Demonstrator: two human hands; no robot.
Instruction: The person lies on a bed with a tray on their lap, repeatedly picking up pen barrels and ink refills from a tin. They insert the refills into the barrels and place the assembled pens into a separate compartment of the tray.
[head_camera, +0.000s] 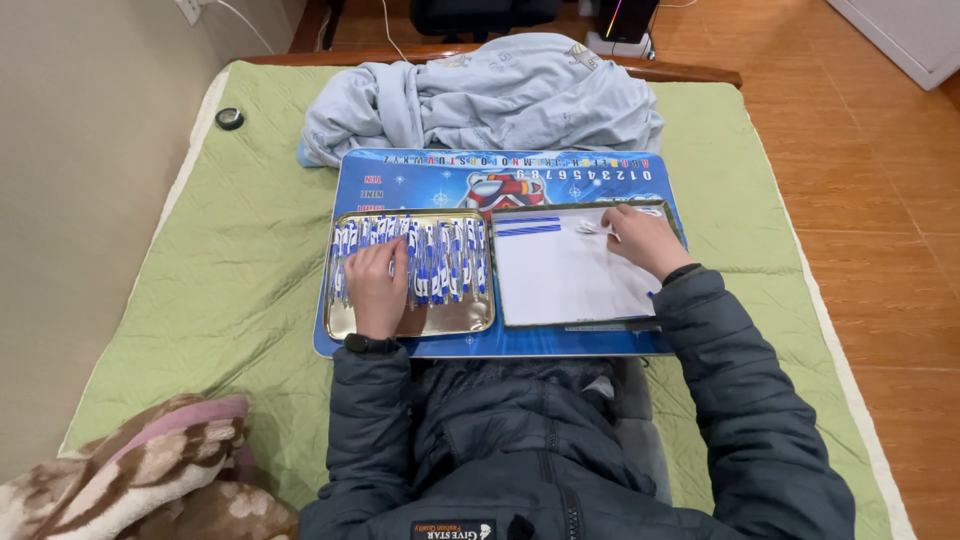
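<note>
Your left hand (377, 285) rests flat, fingers spread, on the blue-white pens (440, 260) filling the metal tray (445, 322). Right hand (643, 238) pinches a small white piece on the white sheet (565, 280); only two pens (528, 227) laid there, most left.

A small black rectangular label with white and orange print (452, 529) sits on the dark jacket's hem at six o'clock. At twelve o'clock lies a blue printed board with a cartoon figure (500, 170).

Blue lap desk (420, 185) on green bed quilt (240, 280) | metal tray (440, 320) on desk's left half, blue-white pens (450, 260) in rows, left hand (377, 283) resting on them | white-lined tray (560, 285) on desk's right half, two pens (528, 227) at its far edge, right hand (645, 238) pinching small white piece | grey garment (490, 95) beyond desk.
</note>
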